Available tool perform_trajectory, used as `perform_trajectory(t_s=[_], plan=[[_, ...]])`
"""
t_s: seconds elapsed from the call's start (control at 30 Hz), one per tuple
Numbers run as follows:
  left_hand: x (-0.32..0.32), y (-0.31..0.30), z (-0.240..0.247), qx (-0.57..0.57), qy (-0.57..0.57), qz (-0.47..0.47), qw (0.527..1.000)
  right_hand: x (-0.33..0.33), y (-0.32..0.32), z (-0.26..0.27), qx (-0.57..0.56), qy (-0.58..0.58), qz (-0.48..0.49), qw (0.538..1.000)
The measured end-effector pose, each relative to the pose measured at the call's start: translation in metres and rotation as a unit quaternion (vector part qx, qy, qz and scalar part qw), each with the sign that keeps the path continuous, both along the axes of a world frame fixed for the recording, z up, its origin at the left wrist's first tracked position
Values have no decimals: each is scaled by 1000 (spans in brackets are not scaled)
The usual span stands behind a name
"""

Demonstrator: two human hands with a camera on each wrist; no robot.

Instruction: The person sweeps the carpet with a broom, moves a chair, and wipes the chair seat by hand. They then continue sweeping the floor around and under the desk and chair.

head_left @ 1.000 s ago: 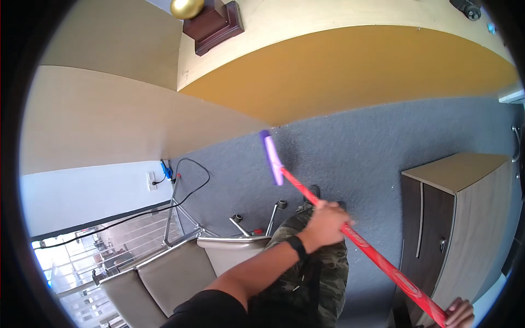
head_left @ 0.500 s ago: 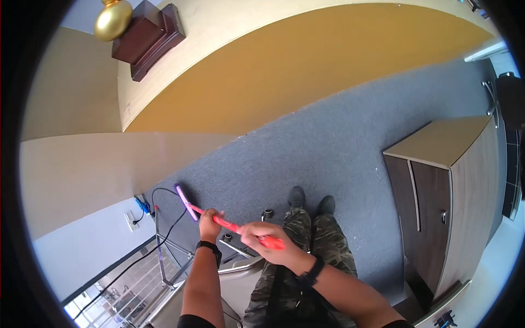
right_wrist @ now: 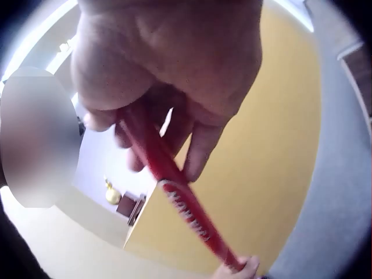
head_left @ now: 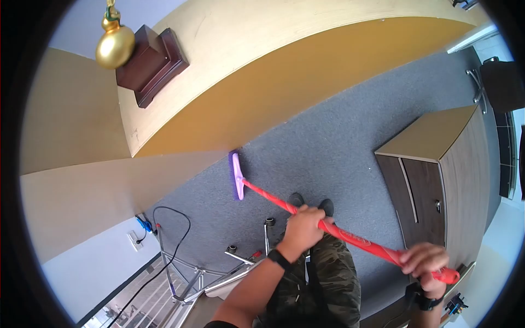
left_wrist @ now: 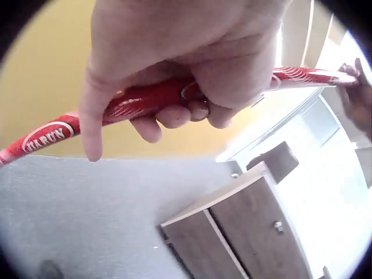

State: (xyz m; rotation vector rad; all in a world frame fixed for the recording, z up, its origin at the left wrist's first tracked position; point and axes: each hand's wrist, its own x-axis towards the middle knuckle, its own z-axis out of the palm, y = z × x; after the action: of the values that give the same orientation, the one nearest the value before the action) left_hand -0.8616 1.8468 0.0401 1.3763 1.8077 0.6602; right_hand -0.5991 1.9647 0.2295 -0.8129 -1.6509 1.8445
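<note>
- Red broom handle: both hands clamped on it, spaced apart; left hand along the shaft, right hand near its end, lower right of frame.
- Purple broom head: left of centre, on grey carpet, near wall base.
- Pale speck visible on carpet, left of cabinet.
- Judgement: broom work under way, pickup of specks unfinished; share done cannot be told.
</note>
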Motion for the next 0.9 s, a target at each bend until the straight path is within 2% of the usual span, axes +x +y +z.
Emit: perform_trajectory(t_s=[0.07, 0.13, 0.2, 0.27, 0.3, 0.37, 0.43, 0.5, 0.53, 0.57, 0.63, 0.7, 0.73, 0.77, 0.8, 0.9], plan=[[8, -15, 19, 4, 9, 2, 1000, 8, -8, 3, -54, 49, -28, 997], [-10, -40, 19, -43, 49, -6, 998, -8, -26, -20, -113, 91, -64, 987], [-44, -85, -21, -85, 24, -2, 996, -44, -38, -49, -137, 111, -9, 984], [-85, -130, -69, -129, 20, -53, 990, -73, -52, -71, -130, 59, 99, 985], [-85, -123, -82, -129, 24, -66, 989, -80, -57, -75, -99, 43, 127, 986], [-77, -111, -96, -96, 5, -128, 987, -60, -62, -79, -96, 47, 56, 993], [-35, -58, -93, -65, -5, -121, 991, -21, -45, -60, -66, 2, 2, 998], [3, -5, -74, -10, -17, -149, 989, 14, -35, -29, -51, -36, -39, 997], [23, 10, -54, -15, -12, -149, 989, 30, -37, -18, -55, -9, -95, 994], [39, 20, -34, -20, -5, -148, 989, 52, -33, -7, -8, -36, -64, 997], [58, 20, 4, -3, -7, -145, 989, 80, -34, 5, 59, 6, -64, 996], [63, 4, 17, 9, -8, -149, 989, 79, -42, 11, 29, 31, -103, 994], [57, -8, 19, -21, -4, -146, 989, 81, -46, 11, 1, 54, -137, 989], [48, -20, 18, -50, 0, -142, 989, 83, -42, -12, -6, 126, -57, 990], [34, -34, 8, -73, 6, -134, 988, 58, -48, -17, -53, 143, -110, 982], [-26, -60, -44, -102, 19, -154, 983, 10, -55, -58, -74, 74, -4, 994]])
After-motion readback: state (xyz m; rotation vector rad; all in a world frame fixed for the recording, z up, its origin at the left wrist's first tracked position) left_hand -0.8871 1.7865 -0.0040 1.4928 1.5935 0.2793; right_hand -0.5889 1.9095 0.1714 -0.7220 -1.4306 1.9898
